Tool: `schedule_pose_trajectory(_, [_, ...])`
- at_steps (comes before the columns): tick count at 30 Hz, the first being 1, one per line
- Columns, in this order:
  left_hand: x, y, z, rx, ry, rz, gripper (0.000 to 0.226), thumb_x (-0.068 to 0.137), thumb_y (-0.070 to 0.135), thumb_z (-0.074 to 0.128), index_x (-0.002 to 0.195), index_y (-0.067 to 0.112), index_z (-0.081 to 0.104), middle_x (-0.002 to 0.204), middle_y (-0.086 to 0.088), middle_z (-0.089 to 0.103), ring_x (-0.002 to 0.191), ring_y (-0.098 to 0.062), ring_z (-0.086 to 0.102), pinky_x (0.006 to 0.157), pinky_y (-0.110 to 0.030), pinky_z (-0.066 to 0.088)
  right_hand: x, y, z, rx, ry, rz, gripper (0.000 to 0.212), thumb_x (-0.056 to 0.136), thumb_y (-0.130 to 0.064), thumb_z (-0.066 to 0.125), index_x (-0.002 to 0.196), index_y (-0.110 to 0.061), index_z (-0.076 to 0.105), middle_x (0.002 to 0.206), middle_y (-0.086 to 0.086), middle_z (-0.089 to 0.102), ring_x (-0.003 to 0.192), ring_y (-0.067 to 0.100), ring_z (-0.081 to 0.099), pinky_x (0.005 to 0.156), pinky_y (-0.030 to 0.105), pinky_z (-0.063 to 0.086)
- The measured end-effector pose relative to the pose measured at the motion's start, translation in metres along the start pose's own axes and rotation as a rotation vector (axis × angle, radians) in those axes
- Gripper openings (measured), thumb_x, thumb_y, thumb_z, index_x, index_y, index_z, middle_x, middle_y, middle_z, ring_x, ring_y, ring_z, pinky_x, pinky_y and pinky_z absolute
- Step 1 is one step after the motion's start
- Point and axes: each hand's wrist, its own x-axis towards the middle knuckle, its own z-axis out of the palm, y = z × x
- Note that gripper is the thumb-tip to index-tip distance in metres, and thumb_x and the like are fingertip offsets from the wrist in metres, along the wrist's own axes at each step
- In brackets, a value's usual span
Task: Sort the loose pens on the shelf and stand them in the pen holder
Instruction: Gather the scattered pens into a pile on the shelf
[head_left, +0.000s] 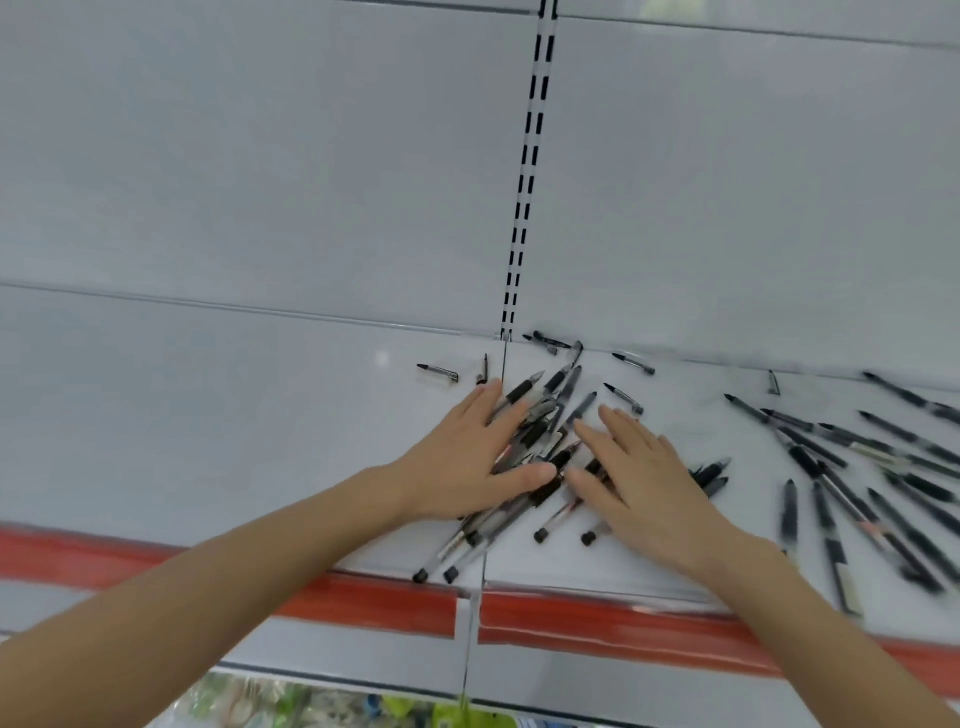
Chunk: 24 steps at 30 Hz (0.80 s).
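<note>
— What lies before us?
— The white shelf (234, 415). Well right of our right hand are scattered pens (808, 460), fanned out and blurred.
— And between our hands?
— A heap of pens (540, 415), partly beneath both palms.
— How are our hands?
— Our left hand (467, 457) lies flat, fingers straight, on the heap's left side. Our right hand (644, 478) lies flat on its right. We grip nothing.
— Smaller things?
— A short clear pen piece (438, 370) beyond our left fingertips.

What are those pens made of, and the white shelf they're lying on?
The pens look like plastic: see-through barrels with black caps and dark grips. The shelf is probably painted metal, smooth and glossy white with a small shiny light spot, though the look alone can't settle it.
</note>
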Motion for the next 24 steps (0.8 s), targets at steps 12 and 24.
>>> schedule_pose_trajectory(12, [0.008, 0.019, 0.014, 0.199, -0.136, 0.035, 0.09, 0.078, 0.077, 0.021, 0.147, 0.028, -0.01, 0.153, -0.008, -0.025, 0.142, -0.019, -0.021, 0.115, -0.036, -0.008, -0.019, 0.026, 0.005, -0.005, -0.02, 0.091, 0.117, 0.042, -0.089, -0.022, 0.146, -0.037, -0.005, 0.157, -0.003, -0.01, 0.143, 0.011, -0.016, 0.114, 0.041, -0.01])
schedule_pose_trajectory(24, [0.046, -0.03, -0.016, 0.195, 0.067, -0.236, 0.088, 0.08, 0.077, 0.02, 0.147, 0.021, 0.012, 0.154, -0.02, 0.008, 0.144, -0.03, 0.003, 0.117, -0.046, 0.006, -0.013, 0.037, -0.002, -0.006, 0.008, 0.149, 0.127, 0.037, -0.091, -0.023, 0.147, -0.034, 0.005, 0.157, 0.001, -0.007, 0.144, 0.016, -0.012, 0.115, 0.046, -0.005])
